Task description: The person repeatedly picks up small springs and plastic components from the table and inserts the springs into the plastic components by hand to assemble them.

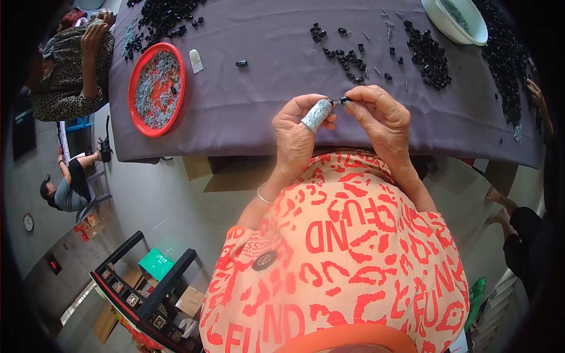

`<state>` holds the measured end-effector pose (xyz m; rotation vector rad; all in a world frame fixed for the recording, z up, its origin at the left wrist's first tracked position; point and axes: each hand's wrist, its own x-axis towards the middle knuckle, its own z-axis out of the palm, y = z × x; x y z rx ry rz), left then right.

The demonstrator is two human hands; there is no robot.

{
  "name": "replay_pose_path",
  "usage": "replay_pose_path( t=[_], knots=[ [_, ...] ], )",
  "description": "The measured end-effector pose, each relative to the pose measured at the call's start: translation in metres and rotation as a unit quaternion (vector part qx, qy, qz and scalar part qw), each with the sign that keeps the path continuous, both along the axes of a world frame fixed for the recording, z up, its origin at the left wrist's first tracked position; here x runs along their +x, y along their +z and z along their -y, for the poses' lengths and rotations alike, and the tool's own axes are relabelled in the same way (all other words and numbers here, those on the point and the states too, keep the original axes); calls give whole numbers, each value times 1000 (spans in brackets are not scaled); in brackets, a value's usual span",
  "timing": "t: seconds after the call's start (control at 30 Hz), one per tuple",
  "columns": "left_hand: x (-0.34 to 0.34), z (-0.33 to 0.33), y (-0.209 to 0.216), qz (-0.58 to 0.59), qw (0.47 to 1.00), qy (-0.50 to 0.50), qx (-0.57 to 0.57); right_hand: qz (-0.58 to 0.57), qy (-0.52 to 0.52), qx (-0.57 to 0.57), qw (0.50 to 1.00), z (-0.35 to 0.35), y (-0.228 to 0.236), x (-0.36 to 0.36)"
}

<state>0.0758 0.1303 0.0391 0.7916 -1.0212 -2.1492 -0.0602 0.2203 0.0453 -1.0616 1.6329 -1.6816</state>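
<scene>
Both hands meet just over the near part of the cloth-covered table. My right hand [381, 115] pinches a small black plastic part [345, 100] between thumb and fingers. From it a thin metal screw-like piece [336, 102] runs across to my left hand [297, 126], whose thumb and finger are closed on its other end. A speckled grey-white sleeve [317, 115] wraps my left thumb. Beyond my hands lies a loose group of similar black parts [348, 59], with a few thin metal pieces among them.
A red bowl [132, 100] of thin metal pieces stands at left, beside a white finger-shaped piece [196, 61]. A white bowl [479, 36] sits at far right. Black parts heap at far left [168, 20] and right [426, 59]. Other people sit at both table ends.
</scene>
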Motion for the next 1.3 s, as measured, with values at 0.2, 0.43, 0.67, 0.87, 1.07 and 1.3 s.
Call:
replay_pose_path(
  t=[0.2, 0.43, 0.67, 0.87, 1.07, 1.3],
  knots=[
    [-3, -1, 0, 14, 1000, 7, -14, 15, 2, 6, 1000, -1, -2, -2],
    [-5, -3, -3, 18, 999, 9, -39, 34, 2, 7, 999, 0, -2, 0],
    [-6, -4, -1, 35, 998, 15, -42, 11, 21, -5, 1000, 2, -3, -2],
    [-7, -4, -5, 80, 993, 11, -86, 0, 17, 8, 1000, 4, -5, -2],
    [-10, -6, -11, 55, 997, 47, -27, -117, -34, -41, 992, 15, -12, 6],
    [-4, 11, -10, 140, 954, -17, -265, -166, 4, -35, 985, 16, -16, -6]
  ],
)
